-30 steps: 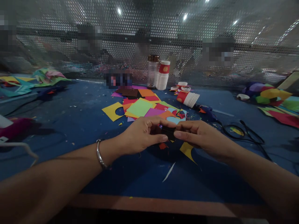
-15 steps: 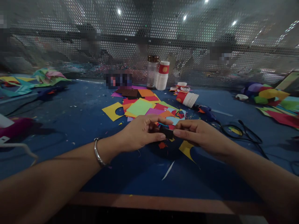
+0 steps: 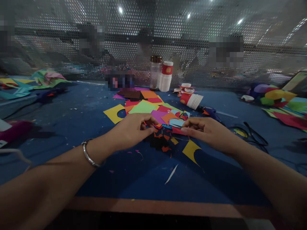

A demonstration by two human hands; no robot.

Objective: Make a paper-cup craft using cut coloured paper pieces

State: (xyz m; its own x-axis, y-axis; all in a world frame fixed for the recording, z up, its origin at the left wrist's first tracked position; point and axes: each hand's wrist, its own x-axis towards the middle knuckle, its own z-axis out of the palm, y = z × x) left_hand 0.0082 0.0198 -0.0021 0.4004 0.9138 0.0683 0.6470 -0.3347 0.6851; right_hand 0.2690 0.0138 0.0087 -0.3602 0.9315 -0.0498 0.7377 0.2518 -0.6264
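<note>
My left hand [image 3: 134, 130], with a silver bangle at the wrist, hovers over the table with curled fingers and a gap between thumb and forefinger. Nothing shows in that gap. My right hand [image 3: 203, 131] is pinched together, thumb against fingers; a thin dark edge shows near its tips, too small to name. Between and below the hands lie black paper scraps [image 3: 157, 142] and small orange scraps [image 3: 166, 149]. A yellow paper piece [image 3: 190, 151] with a curved cut-out is below my right hand. Behind the hands spreads coloured paper, with a light green sheet [image 3: 145, 107] on it.
A clear jar [image 3: 155, 75] and stacked paper cups [image 3: 165, 78] stand at the back, before a perforated metal screen. Another cup stack [image 3: 192, 100] lies tipped beside a glue gun [image 3: 208, 111] with a black cord [image 3: 256, 134]. A white paper sliver [image 3: 171, 174] lies in front.
My hands have moved apart, the left one leftward. The small black piece held between them is no longer visible there. Black scraps now show on the table below.
</note>
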